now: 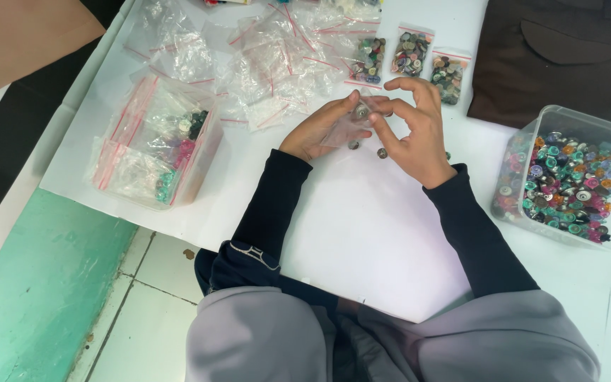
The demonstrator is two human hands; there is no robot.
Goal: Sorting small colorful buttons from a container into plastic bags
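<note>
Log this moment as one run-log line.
left hand: holds small clear bag | right hand: pinches button at bag mouth | loose buttons: on white sheet | clear tub of buttons: at right

Looked like a small home-based packing workspace, floor-level. A white sheet (362, 233) served as the work surface, laid over tiled floor (157, 311) beside a green painted strip (44, 283). Clear tub of mixed coloured buttons (567, 185), a tub of empty zip bags (155, 145), loose zip bags (277, 60) and three filled button bags (410, 56) showed sorting and bagging work.
</note>
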